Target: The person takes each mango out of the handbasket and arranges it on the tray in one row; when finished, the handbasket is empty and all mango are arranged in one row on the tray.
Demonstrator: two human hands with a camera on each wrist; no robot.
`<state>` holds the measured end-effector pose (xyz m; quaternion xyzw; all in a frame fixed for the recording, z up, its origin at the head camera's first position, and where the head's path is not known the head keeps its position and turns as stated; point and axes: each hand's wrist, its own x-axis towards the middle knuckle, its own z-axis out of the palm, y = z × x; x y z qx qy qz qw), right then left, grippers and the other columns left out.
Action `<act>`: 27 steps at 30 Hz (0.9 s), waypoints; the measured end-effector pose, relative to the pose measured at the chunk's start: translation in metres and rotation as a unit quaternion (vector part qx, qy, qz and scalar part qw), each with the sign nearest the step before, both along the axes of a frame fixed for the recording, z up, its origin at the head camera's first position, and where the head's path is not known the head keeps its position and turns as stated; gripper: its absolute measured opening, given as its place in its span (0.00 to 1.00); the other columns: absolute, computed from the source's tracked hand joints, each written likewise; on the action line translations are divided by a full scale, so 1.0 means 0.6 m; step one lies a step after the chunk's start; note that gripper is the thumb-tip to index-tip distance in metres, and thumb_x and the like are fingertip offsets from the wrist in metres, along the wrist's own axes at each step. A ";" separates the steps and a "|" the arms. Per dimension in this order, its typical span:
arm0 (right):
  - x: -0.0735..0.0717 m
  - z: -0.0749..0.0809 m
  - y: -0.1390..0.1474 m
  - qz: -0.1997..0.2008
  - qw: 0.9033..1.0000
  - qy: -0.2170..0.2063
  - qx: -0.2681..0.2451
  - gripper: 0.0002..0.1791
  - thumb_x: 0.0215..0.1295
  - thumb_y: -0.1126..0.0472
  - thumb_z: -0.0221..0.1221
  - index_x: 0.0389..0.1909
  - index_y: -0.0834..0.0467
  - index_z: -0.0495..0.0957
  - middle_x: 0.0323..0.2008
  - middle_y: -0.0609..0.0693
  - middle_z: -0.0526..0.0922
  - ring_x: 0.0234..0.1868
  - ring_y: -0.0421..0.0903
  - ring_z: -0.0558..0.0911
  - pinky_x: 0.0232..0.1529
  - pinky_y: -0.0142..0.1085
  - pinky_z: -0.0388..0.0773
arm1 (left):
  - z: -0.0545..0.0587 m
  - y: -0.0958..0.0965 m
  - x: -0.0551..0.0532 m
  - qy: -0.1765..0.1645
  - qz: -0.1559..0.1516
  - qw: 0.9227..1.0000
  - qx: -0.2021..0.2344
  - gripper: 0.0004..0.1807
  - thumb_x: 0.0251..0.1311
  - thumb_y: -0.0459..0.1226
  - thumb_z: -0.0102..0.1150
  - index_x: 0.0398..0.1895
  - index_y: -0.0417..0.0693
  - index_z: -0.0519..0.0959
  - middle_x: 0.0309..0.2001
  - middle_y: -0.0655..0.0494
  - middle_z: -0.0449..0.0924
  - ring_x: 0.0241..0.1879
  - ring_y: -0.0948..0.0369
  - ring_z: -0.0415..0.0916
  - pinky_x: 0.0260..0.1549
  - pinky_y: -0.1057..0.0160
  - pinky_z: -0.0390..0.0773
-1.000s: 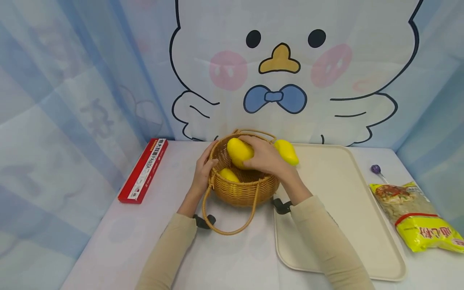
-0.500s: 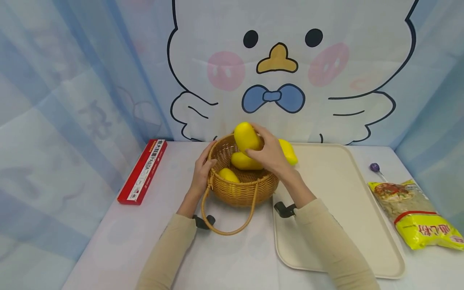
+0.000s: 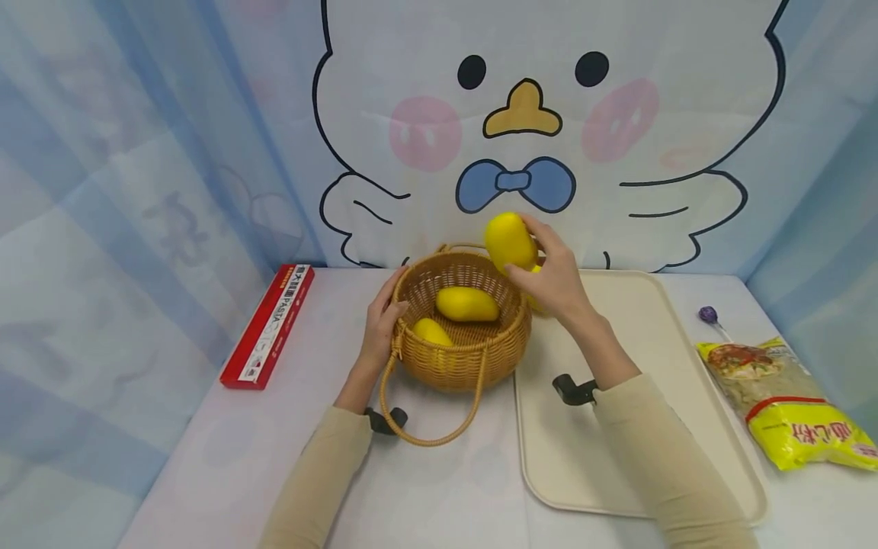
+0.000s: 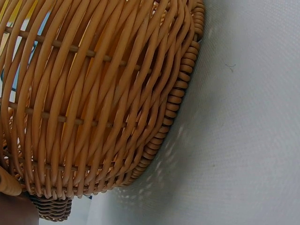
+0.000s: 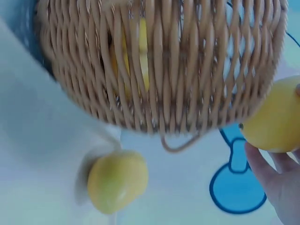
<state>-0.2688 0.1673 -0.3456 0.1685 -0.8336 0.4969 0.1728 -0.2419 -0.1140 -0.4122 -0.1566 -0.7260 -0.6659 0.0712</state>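
My right hand (image 3: 559,278) holds a yellow mango (image 3: 509,242) above the right rim of a round wicker basket (image 3: 449,370). Thumb and fingers pinch it from the right side. Inside the basket lie two more mangoes, one at the middle (image 3: 468,304) and one near the front left (image 3: 432,331). My left hand (image 3: 379,328) grips the basket's left rim, its thumb over the edge. Another mango (image 5: 117,182) rests outside the basket in the right wrist view; in the head view, the basket and right hand partly hide it. Woven cane fills most of the left wrist view.
A beige tray (image 3: 583,457) lies right of the basket, under my right forearm. Beyond it are a purple lollipop (image 3: 709,316) and a yellow food bag (image 3: 789,412). At left lies a red pasta box (image 3: 267,328). One basket handle (image 3: 439,441) hangs forward.
The right hand has lifted the mango up out of the basket and moved it right, past the rim. A mango inside has come into view. The left hand stays on the basket.
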 end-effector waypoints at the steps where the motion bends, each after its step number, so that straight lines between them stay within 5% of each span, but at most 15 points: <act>1: -0.001 0.002 0.005 -0.004 1.000 0.002 0.001 0.40 0.58 0.64 0.64 0.73 0.48 0.64 0.65 0.53 0.73 0.61 0.54 0.74 0.60 0.54 0.75 | 0.000 0.000 0.000 0.000 0.001 1.000 0.000 0.34 0.65 0.34 0.41 0.77 0.47 0.58 0.78 0.47 0.55 0.78 0.53 0.52 0.76 0.48 0.54; 10: -0.015 -0.002 0.052 -0.039 0.999 -0.014 0.031 0.41 0.60 0.62 0.63 0.75 0.48 0.62 0.69 0.54 0.70 0.64 0.55 0.72 0.64 0.57 0.72 | 0.001 -0.001 -0.001 -0.002 0.002 1.000 0.009 0.33 0.67 0.32 0.40 0.77 0.47 0.58 0.78 0.46 0.54 0.78 0.53 0.52 0.76 0.47 0.54; 27: -0.037 -0.061 0.132 -0.103 0.989 -0.090 0.056 0.42 0.62 0.58 0.59 0.77 0.49 0.56 0.72 0.56 0.66 0.63 0.57 0.70 0.64 0.57 0.71 | -0.002 0.000 -0.005 0.006 0.000 1.000 0.006 0.33 0.66 0.32 0.40 0.77 0.47 0.59 0.78 0.45 0.55 0.77 0.52 0.53 0.75 0.46 0.56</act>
